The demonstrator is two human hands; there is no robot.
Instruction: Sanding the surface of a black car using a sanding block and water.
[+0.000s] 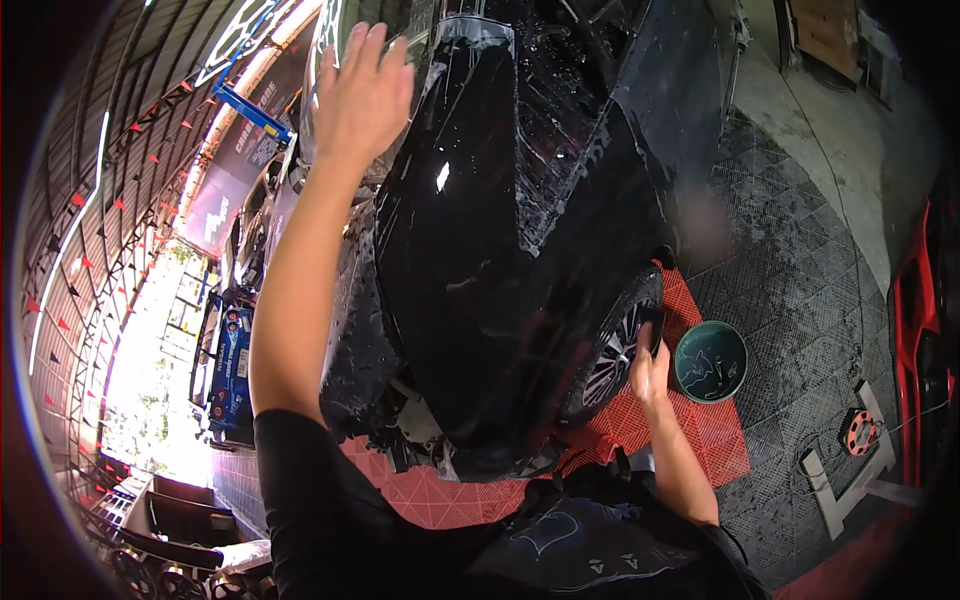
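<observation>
A glossy black car body panel [450,230], wet and streaked, fills the middle. At its top, a clear, film-like strip [478,32] runs along the edge. My left hand [365,95] is raised beyond the panel's upper left side, fingers stretched out and holding nothing; whether it touches the car, I cannot tell. Low on the right, my right hand [650,373] is closed around a small dark object [655,332] beside the spoked wheel [612,358]. That object's kind is unclear. Just right of this hand stands a round green bucket [711,361] with liquid inside.
Red floor tiles [720,440] lie under the bucket, with wet dark grey tiles [790,240] around them. On the right are a cable reel [860,432], a pale floor frame [822,490] and a red car [915,320]. A blue vehicle [232,370] stands on the left.
</observation>
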